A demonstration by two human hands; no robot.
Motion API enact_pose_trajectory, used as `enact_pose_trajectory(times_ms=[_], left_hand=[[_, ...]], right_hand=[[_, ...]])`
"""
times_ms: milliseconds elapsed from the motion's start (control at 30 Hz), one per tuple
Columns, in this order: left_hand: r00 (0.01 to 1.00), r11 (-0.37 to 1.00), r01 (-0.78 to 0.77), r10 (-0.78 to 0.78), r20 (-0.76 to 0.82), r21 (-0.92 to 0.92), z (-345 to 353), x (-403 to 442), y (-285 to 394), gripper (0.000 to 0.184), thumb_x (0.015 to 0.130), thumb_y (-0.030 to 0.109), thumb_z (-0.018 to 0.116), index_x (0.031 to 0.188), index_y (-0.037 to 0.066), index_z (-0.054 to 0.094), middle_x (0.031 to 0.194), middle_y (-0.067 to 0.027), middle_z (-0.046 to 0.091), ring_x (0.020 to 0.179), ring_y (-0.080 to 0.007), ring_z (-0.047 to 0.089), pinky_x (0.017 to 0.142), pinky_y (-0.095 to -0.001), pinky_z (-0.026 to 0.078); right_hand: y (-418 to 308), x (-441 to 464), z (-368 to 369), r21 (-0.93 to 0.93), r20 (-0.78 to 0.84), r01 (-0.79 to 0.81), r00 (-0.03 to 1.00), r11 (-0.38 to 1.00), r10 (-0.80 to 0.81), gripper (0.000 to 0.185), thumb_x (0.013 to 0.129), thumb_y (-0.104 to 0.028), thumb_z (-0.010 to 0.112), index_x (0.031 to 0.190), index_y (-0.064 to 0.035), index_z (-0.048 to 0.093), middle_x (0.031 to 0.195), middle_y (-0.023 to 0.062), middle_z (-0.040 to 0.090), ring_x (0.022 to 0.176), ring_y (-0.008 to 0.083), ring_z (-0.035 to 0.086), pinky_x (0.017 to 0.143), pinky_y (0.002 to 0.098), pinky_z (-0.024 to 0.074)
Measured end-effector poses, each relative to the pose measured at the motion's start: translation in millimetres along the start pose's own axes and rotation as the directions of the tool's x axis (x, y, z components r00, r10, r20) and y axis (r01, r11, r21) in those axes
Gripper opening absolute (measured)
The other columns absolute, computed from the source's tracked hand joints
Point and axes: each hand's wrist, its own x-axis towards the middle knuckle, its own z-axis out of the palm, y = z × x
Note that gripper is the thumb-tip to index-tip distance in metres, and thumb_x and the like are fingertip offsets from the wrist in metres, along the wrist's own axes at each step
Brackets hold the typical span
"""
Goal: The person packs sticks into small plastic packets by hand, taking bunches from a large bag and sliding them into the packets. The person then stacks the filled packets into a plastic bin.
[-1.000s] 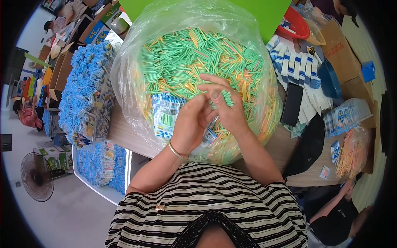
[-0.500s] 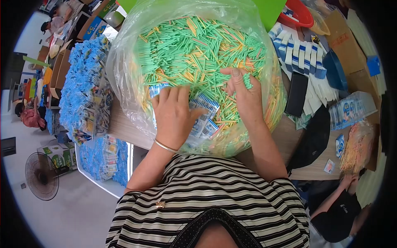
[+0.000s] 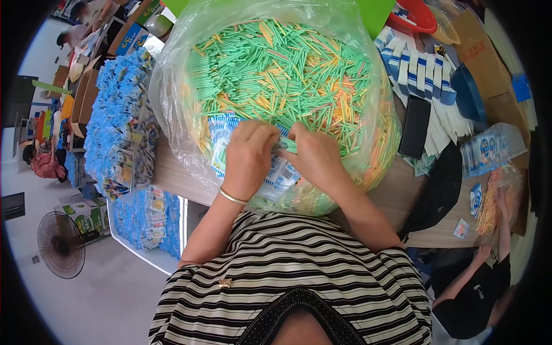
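Note:
A large clear plastic bag (image 3: 167, 109) lies open before me, full of thin green, yellow and pink sticks (image 3: 247, 75). Several blue-and-white printed packets (image 3: 221, 138) rest on the sticks near the bag's front edge. My left hand (image 3: 250, 154), a bangle on its wrist, is closed, pinching a small packet above them. Facing it, my right hand (image 3: 316, 156) is closed around a small bundle of light green sticks (image 3: 291, 145), held against that packet. The fingers hide much of the packet and the bundle.
Filled blue packets (image 3: 118, 123) are piled at left, with a white-rimmed bin of more packets (image 3: 144, 221) below. At right lie a dark phone (image 3: 415, 126), stacked packets (image 3: 425, 75) and a red basin (image 3: 415, 17). A co-worker's arm (image 3: 502, 221) reaches over orange sticks (image 3: 486, 204).
My right hand has come left and down with its green sticks to meet my left hand. My left hand, earlier spread over the packets, has closed on one. The co-worker's hand has moved up.

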Motion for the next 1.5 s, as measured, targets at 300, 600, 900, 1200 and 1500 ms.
enact_pose_trajectory(times_ms=[300, 600, 900, 1200, 1500], left_hand=[[0.965, 0.986, 0.158, -0.143, -0.220, 0.050, -1, -40, -45, 0.041, 0.086, 0.011, 0.071, 0.125, 0.004, 0.061, 0.137, -0.0166, 0.056, 0.134, -0.0390, 0.045, 0.107, -0.0445, 0.038], [0.989, 0.991, 0.076, -0.089, -0.114, -0.114, -33, -3, 3, 0.051, 0.084, 0.013, 0.077, 0.130, 0.003, 0.058, 0.124, -0.0157, 0.064, 0.109, -0.0301, 0.061, 0.090, -0.0381, 0.050], [0.862, 0.657, 0.500, -0.313, 0.400, -0.564, -15, 3, -10, 0.030, 0.083, 0.007, 0.079, 0.109, -0.001, 0.068, 0.077, -0.0029, 0.068, 0.068, -0.0057, 0.056, 0.061, -0.0233, 0.047], [0.855, 0.605, 0.519, -0.364, 0.370, -0.605, -4, 6, -3, 0.018, 0.085, 0.009, 0.078, 0.078, -0.001, 0.066, 0.061, -0.0001, 0.058, 0.058, -0.0040, 0.045, 0.053, -0.0240, 0.041], [0.906, 0.740, 0.420, -0.309, 0.289, -0.525, -7, 7, 11, 0.021, 0.078, 0.009, 0.084, 0.073, 0.000, 0.065, 0.060, -0.0004, 0.058, 0.057, -0.0052, 0.043, 0.051, -0.0248, 0.039]], right_hand=[[2, 8, -1, 0.062, -0.093, -0.065, 0.993, 0.996, 0.070, 0.035, 0.081, -0.028, 0.079, 0.099, -0.0045, 0.060, 0.077, 0.0168, 0.068, 0.073, 0.0389, 0.067, 0.063, 0.0470, 0.0495], [5, -2, -35, 0.430, -0.074, -0.024, 0.995, 0.902, 0.062, 0.018, 0.087, -0.014, 0.074, 0.099, -0.0025, 0.067, 0.074, 0.0052, 0.066, 0.068, 0.0109, 0.062, 0.059, 0.0285, 0.0439], [17, -6, -38, 0.628, -0.018, -0.013, 0.999, 0.778, 0.030, 0.016, 0.090, -0.010, 0.072, 0.100, 0.0016, 0.068, 0.082, -0.0002, 0.067, 0.078, 0.0053, 0.058, 0.067, 0.0238, 0.0457], [13, -8, -53, 0.477, 0.014, 0.029, 0.999, 0.879, -0.041, 0.018, 0.093, -0.009, 0.069, 0.107, 0.0010, 0.071, 0.089, 0.0033, 0.070, 0.082, 0.0085, 0.061, 0.072, 0.0269, 0.0493], [-8, 6, -61, 0.845, -0.112, 0.063, 0.992, 0.531, 0.061, 0.044, 0.104, -0.033, 0.050, 0.111, 0.0045, 0.070, 0.089, 0.0080, 0.070, 0.088, 0.0151, 0.062, 0.093, 0.0319, 0.0452]])
